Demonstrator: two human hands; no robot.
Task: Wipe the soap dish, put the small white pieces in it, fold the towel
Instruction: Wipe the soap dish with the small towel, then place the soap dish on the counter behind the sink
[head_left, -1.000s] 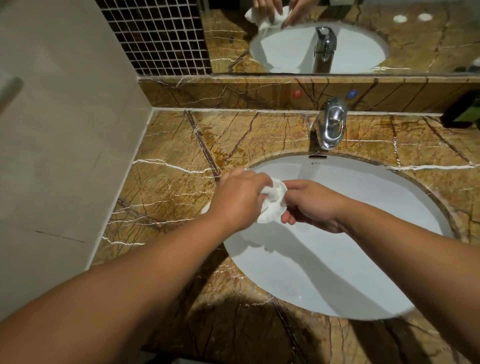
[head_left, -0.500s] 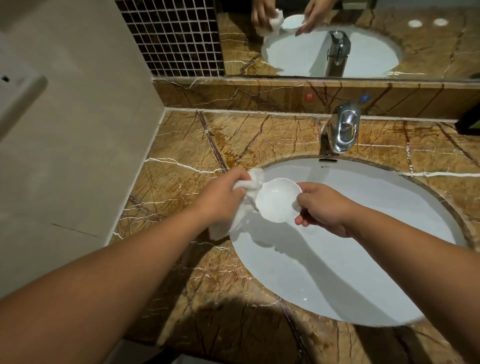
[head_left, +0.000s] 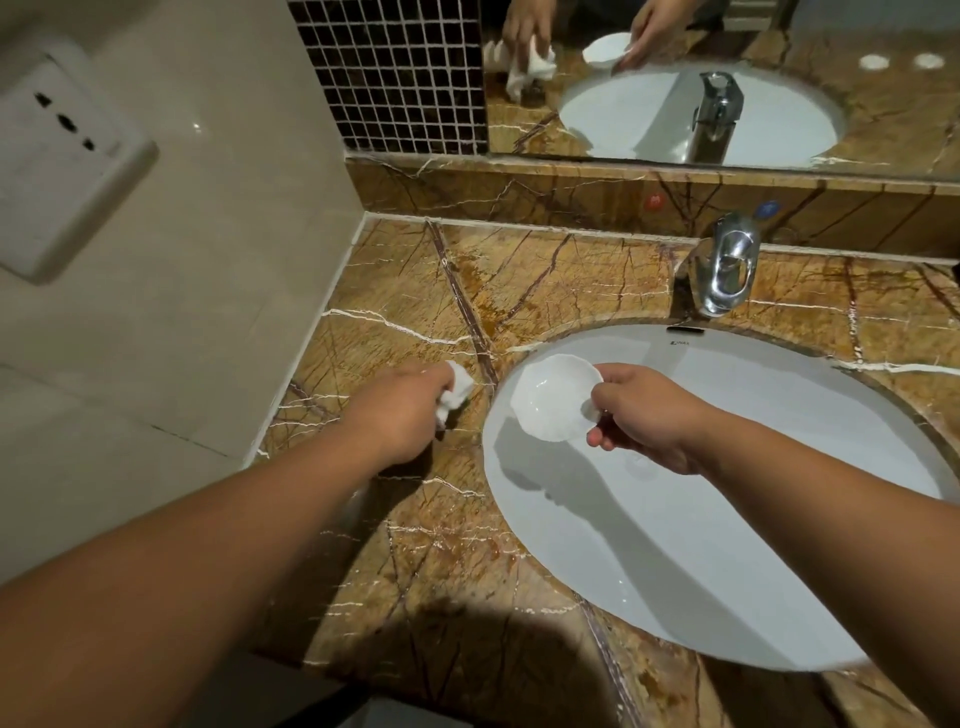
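One soap dish (head_left: 553, 397), empty, pinched at its rim by right hand (head_left: 641, 415) over one sink (head_left: 727, 545). Left hand (head_left: 400, 410) clutches one bunched towel (head_left: 454, 392) above counter (head_left: 415, 291).

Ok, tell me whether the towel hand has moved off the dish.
Yes. The left hand with the towel moved left, off the dish, over the countertop.

Both bare forearms reach forward, well apart. The left hand (head_left: 402, 410) is fisted knuckles-up, fingers closed around a bunched white cloth (head_left: 456, 391). The right hand (head_left: 641, 418) pinches the rim of a small white scalloped dish (head_left: 553, 397), thumb on top, fingers beneath.
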